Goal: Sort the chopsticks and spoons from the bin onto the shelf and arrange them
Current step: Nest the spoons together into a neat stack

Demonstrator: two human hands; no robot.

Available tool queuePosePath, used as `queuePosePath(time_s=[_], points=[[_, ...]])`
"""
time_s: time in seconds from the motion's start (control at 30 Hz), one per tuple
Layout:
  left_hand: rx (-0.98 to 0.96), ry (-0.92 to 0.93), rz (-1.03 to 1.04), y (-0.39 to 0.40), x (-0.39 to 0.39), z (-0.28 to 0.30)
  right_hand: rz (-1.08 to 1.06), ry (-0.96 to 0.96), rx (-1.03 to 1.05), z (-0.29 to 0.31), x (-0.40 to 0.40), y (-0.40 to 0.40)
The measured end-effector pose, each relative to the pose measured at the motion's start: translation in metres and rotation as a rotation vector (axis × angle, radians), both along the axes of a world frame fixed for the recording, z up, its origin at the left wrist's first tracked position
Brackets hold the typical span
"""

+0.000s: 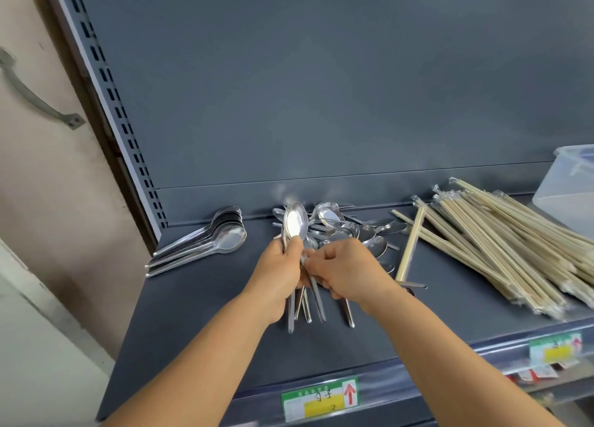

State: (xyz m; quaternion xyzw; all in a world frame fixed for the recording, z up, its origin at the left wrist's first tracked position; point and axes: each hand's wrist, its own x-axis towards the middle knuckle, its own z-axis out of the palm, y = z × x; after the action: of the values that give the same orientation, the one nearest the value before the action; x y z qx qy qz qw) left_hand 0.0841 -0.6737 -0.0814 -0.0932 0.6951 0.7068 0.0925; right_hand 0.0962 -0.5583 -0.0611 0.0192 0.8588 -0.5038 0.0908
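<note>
My left hand (282, 272) grips a bunch of steel spoons (295, 224) upright over the grey shelf (199, 314), bowls up and handles fanning out below my fist. My right hand (348, 269) pinches one of those handles beside the left hand. Behind the hands lies a loose heap of spoons (347, 230). A neat nested stack of spoons (212, 240) rests at the shelf's left. Wrapped wooden chopsticks (501, 243) lie piled at the right, and one pair (409, 246) lies apart next to the spoon heap.
A clear plastic bin (569, 189) stands at the far right of the shelf. The shelf's back panel (321, 89) rises behind everything. Price labels (319, 397) line the front edge. A beige wall with a metal handle (35, 95) is on the left.
</note>
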Motion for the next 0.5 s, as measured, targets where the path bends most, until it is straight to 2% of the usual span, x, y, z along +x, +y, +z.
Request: queuePosePath(time_s=[0.2,0.37,0.5], points=[[-0.175,-0.009,0.040,-0.008,0.003,-0.002,0.045,0.067,0.066,-0.003,0.004,0.000],[-0.079,-0.062,0.052,-0.012,0.005,-0.004,-0.143,0.248,0.305,-0.005,-0.009,0.024],[-0.109,-0.055,0.001,-0.017,0.010,-0.003,-0.149,0.200,0.461,-0.010,-0.015,0.037]])
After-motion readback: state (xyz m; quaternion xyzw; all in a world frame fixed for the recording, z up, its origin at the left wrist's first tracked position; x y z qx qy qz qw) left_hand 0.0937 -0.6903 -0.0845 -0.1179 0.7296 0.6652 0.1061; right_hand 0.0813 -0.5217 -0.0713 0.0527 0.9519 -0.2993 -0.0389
